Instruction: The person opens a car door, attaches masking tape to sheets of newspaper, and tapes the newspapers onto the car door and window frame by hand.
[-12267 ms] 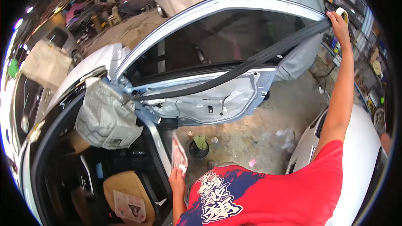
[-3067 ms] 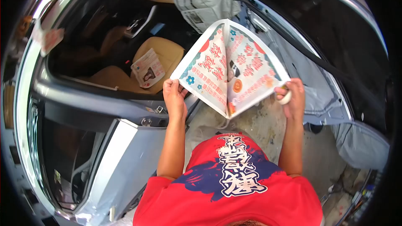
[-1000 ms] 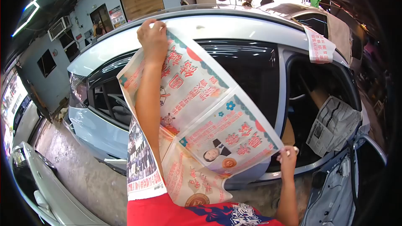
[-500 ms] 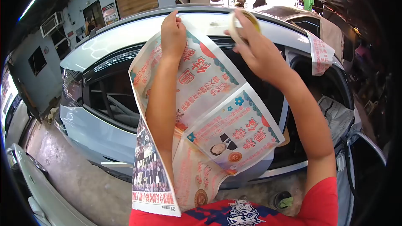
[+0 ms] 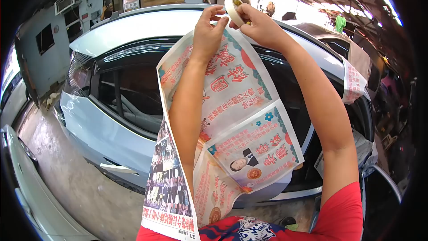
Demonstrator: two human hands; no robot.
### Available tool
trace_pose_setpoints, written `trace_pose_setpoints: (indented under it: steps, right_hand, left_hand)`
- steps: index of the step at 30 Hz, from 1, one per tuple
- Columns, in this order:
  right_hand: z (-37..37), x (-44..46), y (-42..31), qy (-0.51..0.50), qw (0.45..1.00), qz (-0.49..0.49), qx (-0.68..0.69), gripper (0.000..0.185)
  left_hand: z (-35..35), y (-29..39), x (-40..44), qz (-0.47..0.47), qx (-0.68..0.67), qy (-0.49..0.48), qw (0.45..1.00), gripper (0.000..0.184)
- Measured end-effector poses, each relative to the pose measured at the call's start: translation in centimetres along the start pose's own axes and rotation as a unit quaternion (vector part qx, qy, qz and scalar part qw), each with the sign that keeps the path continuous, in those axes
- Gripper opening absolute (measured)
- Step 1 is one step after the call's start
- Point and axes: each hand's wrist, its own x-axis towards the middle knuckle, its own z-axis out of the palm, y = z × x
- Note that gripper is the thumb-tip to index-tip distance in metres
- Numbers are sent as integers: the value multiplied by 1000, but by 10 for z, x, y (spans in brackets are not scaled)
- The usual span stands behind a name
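Observation:
A large printed newspaper sheet hangs against the side of a light blue car, its upper part near the roof edge. My left hand is over the top of the sheet, fingers curled toward the thumb; what they pinch, if anything, is too small to make out. Part of the paper folds outward beside my left forearm. Close to its fingertips, my right hand grips a roll of masking tape, held upright with its hole partly showing.
Another piece of newspaper hangs from the car's roof at the right, above an open door. A second, pale car stands at lower left on the concrete floor. Another covered vehicle is behind.
My right hand has brought the tape roll left, up to my left hand. My left fingers, formerly closed at the paper's top, have shifted toward the roll. The view has turned slightly.

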Motion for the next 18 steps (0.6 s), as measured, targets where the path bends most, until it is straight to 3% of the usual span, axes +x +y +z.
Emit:
trace_pose_setpoints:
  steps: [6,8,12,18]
  right_hand:
    - [-2,-8,-7,-96,989,13,113,27]
    - [2,-17,-11,-96,980,25,173,29]
    - [2,-30,-33,-92,983,3,160,38]
    - [4,-26,-23,-75,985,12,155,35]
  left_hand:
    - [-3,-4,1,55,48,29,997,24]
    - [-6,-11,2,30,43,11,999,21]
    - [-7,-18,3,-14,34,-16,999,21]
    - [0,-8,1,71,53,8,996,17]
